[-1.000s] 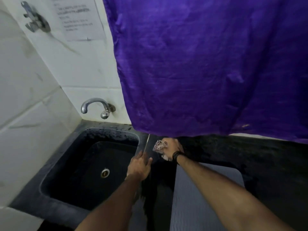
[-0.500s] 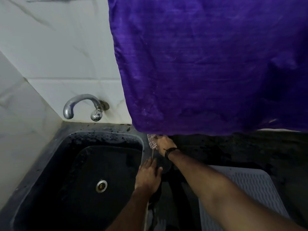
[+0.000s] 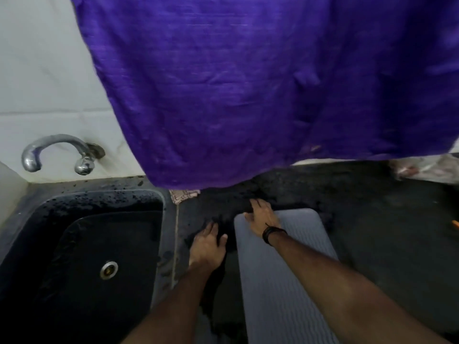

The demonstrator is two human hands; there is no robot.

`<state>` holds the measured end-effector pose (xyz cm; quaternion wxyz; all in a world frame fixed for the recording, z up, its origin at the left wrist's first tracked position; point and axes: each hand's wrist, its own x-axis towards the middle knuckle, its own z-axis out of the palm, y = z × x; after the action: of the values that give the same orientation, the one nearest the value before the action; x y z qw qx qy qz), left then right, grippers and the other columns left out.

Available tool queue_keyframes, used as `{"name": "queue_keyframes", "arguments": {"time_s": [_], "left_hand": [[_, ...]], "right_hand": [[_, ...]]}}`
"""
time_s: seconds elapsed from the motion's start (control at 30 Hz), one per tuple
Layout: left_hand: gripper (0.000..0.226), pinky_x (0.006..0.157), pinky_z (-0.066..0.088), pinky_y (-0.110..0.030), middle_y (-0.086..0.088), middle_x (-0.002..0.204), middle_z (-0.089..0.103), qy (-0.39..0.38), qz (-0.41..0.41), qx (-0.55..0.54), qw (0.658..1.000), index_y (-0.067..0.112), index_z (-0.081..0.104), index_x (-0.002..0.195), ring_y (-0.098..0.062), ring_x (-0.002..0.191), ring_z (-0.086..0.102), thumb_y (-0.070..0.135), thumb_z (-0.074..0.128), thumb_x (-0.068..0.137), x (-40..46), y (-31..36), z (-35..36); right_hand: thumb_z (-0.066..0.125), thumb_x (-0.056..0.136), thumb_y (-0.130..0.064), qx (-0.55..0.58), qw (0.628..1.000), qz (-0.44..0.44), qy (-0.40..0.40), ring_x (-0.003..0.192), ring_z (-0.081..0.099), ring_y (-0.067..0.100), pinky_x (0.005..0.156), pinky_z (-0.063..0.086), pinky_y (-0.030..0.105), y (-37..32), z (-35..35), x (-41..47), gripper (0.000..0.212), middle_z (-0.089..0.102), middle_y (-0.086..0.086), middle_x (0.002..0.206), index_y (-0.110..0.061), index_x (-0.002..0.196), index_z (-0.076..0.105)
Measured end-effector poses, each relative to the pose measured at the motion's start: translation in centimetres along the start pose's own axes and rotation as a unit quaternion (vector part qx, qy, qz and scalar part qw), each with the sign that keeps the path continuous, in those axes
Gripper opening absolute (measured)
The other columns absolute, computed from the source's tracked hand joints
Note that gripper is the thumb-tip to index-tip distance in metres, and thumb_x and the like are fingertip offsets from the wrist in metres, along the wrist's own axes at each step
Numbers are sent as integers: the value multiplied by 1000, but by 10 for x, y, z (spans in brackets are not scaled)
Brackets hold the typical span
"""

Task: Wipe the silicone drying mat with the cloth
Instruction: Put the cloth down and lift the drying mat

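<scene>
Our left hand and right hand grip a dark cloth, fingers curled into it. It lies on the worktop beside the grey mat.

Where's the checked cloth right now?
In the head view the checked cloth lies at the back of the counter, half under the purple fabric's hem, just right of the sink, beyond both hands.

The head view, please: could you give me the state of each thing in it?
Silicone drying mat: flat on counter.
Patterned cloth: lying by sink, unheld.
Left hand: on dark counter beside mat.
Right hand: on mat's far corner.
Tap: no water running.
Sink: no dishes.
</scene>
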<state>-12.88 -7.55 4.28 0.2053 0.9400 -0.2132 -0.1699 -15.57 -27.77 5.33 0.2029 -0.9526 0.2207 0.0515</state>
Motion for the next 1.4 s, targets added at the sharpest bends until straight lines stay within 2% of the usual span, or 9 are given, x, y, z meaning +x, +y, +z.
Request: {"name": "queue_keyframes", "arguments": {"time_s": [0.33,0.57,0.7,0.83,0.97,1.2,1.27,1.33,1.4], "left_hand": [[49,100,47,-40,-18,142,46,-3,-191,-101,976,4,52,140,-36,127,51,31,55,99,-71,65,66],[36,92,56,-43,-20,125,62,-26,-339,-216,915,-3,65,119,-35,109,63,22,59,94,-63,85,74],[44,88,57,-41,-22,129,58,-19,-392,-252,884,-4,54,128,-36,111,62,18,62,91,-53,86,72],[30,92,56,-42,-19,125,62,-1,-374,-266,889,5,65,118,-35,108,63,19,60,92,-48,76,76],[21,90,57,-40,-16,119,64,18,-364,-274,890,11,71,107,-34,104,64,17,59,90,-48,65,71],[15,74,59,-35,-11,105,66,33,-302,-282,910,13,68,97,-25,88,64,13,54,92,-48,61,65],[15,66,58,-33,-9,97,66,35,-244,-272,930,15,64,92,-20,79,63,9,50,91,-50,61,61],[15,51,54,-32,-10,90,64,23,-171,-268,948,16,56,86,-19,72,62,6,47,93,-53,60,59],[14,42,51,-29,-14,87,61,14,-130,-282,951,16,49,86,-24,69,64,7,45,97,-57,58,55]], "right_hand": [[54,92,-42,65,955,289,38,129,36,34,102,40,43,157,-20,-105,63,35,17,141,-4,139,34],[62,89,-36,221,902,369,40,112,57,34,91,52,41,184,-24,-112,55,54,20,129,-1,130,47],[50,97,-27,219,925,308,31,95,64,31,79,52,32,197,-24,-111,31,68,17,108,-4,109,67],[50,97,-25,206,927,302,87,87,62,30,69,43,28,197,-9,-110,26,69,17,103,-7,100,68],[48,98,-22,213,918,312,124,86,62,32,70,49,32,187,-5,-107,25,68,18,100,-7,97,68],[45,99,-26,207,917,302,157,84,59,34,69,50,38,166,-6,-107,21,61,17,100,-13,96,61],[39,99,-41,208,921,276,180,83,58,34,68,49,38,164,-10,-114,34,61,16,98,-13,97,60],[12,83,-75,204,924,248,207,76,56,30,59,42,31,160,-14,-123,74,59,9,88,-17,95,57],[0,73,-83,204,926,222,226,67,53,27,54,34,26,156,-19,-129,87,55,7,78,-18,94,54]]}}
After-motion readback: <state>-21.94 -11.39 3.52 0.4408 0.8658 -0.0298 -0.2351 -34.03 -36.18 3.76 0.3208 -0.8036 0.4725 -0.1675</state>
